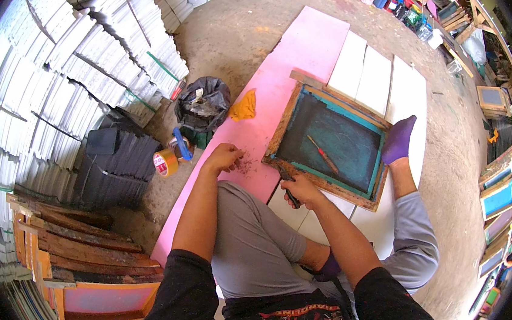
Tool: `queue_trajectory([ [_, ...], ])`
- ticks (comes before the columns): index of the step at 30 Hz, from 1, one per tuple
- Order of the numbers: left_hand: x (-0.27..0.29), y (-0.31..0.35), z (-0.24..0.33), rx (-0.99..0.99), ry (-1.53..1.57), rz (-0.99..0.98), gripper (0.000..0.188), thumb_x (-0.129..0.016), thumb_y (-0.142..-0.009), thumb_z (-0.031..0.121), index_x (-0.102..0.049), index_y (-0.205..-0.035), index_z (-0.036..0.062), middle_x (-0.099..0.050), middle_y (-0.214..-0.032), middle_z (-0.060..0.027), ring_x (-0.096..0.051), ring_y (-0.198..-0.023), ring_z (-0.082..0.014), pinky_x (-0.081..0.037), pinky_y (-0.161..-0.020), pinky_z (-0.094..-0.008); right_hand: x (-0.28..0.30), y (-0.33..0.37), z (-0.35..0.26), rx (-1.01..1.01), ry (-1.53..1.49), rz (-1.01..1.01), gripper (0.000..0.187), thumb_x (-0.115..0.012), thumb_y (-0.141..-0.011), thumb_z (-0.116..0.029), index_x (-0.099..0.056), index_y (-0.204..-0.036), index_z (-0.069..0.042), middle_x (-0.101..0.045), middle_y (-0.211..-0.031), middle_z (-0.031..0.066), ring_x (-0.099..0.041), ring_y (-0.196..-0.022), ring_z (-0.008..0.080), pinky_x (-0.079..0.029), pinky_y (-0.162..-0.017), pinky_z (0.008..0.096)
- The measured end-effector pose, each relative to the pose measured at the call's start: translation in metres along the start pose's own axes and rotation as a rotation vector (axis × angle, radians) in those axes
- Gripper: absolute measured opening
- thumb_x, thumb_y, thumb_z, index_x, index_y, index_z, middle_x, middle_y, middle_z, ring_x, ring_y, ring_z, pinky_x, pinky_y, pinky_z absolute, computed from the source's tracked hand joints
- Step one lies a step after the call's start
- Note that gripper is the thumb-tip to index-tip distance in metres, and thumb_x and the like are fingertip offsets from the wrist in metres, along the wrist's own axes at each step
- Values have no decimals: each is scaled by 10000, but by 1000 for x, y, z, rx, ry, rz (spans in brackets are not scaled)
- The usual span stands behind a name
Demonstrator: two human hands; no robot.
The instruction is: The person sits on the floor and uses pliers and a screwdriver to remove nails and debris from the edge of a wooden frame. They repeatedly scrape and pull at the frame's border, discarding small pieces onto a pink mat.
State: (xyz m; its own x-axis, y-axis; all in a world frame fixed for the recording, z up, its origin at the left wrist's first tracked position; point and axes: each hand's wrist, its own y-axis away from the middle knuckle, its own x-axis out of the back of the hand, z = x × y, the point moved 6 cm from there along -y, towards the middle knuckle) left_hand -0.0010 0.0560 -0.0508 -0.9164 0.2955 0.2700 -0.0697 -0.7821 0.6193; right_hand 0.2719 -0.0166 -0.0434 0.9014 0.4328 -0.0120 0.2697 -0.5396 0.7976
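A screen-printing frame (289, 118) with a worn wooden border and dark teal mesh lies tilted in front of me. My right hand (305, 192) grips a black-handled hand tool (295, 200), its far end against the frame's near left corner; its exact kind is unclear. On the mesh rests a screwdriver (324, 154) with a red handle. My left hand (225, 158) is closed, fingers curled over the pink board (295, 47); whatever they may pinch is hidden. Dark crumbs (245, 164) are scattered beside those fingers. My foot in a purple sock (399, 139) touches the frame's right side.
White boards (405, 86) lie under the frame. An orange cloth (243, 105) and a black plastic bag (203, 103) are at the far left, with tape rolls (165, 162) nearer. Stacked sheets (67, 85) and wooden frames (87, 248) stand left; more frames (498, 200) lean right.
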Motion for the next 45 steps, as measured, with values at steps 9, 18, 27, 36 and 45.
queue_trajectory([
  [9, -1, 0, 3, -5, 12, -13, 339, -672, -934, 344, -680, -953, 5, -676, -757, -85, -586, -545, -159, -463, -473, -296, -18, -1, 5, 151, 82, 243, 258, -584, -985, -224, -571, -1075, 18, -584, -654, 93, -542, -453, 160, -453, -396, 334],
  [18, -1, 8, 8, -37, 66, 7, 343, -683, -932, 354, -667, -913, 12, -662, -732, -74, -573, -522, -153, -449, -462, -287, -21, -16, 19, 366, 496, 541, 340, -591, -978, -287, -586, -1092, 33, -680, -789, 236, -691, -695, 373, -550, -620, 500],
  [27, -12, 18, 16, -71, 67, -130, 335, -687, -933, 357, -700, -911, 24, -683, -745, -66, -584, -530, -148, -460, -489, -279, -43, 9, -9, 468, 654, 490, 352, -630, -942, -327, -619, -984, 22, -676, -858, 309, -664, -841, 500, -521, -763, 568],
  [36, -10, 17, 8, -38, 124, -218, 299, -686, -937, 332, -721, -873, 42, -686, -726, -56, -608, -567, -137, -469, -508, -276, -60, -7, -51, 670, 692, 317, 340, -657, -923, -319, -656, -979, 16, -684, -902, 261, -663, -911, 444, -508, -790, 520],
  [45, -4, 8, 1, 4, 184, -117, 150, -734, -863, 198, -726, -858, 49, -673, -706, -43, -605, -555, -153, -470, -491, -291, -71, -2, -58, 622, 723, 182, 314, -639, -938, -303, -654, -1047, -8, -683, -943, 258, -663, -930, 430, -505, -800, 500],
])
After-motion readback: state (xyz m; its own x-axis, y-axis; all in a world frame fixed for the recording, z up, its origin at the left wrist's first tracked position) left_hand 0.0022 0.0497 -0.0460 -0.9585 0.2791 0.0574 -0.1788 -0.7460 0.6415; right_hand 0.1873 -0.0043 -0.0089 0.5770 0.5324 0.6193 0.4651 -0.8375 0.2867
